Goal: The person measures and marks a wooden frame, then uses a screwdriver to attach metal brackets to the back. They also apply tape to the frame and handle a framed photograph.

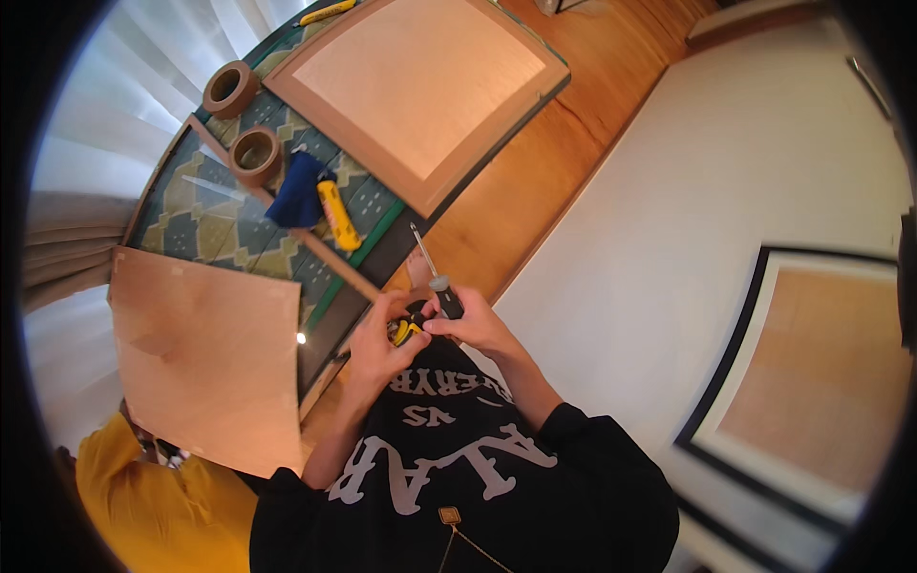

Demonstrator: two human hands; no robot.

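Note:
My right hand (480, 328) is closed on a screwdriver (447, 299) with a black and grey handle, its metal shaft pointing away from me. Close beside it, in front of my chest, my left hand (376, 346) is curled round a small yellow-and-black tool (405, 332); fingers cover part of it, so its exact kind is unclear. The fingers of both hands almost meet at this tool. Just beyond them is the near end of a long thin wooden strip (334, 260), which runs across the table.
The patterned table (210, 234) bears a framed panel (420, 86), a brown tape roll (229, 89), another tape roll (255, 156), a blue cloth (297, 191) and a yellow tube-like item (338, 215). A brown board (205, 358) is at left, by a person's yellow sleeve (172, 497). A black-framed picture (802, 382) lies right.

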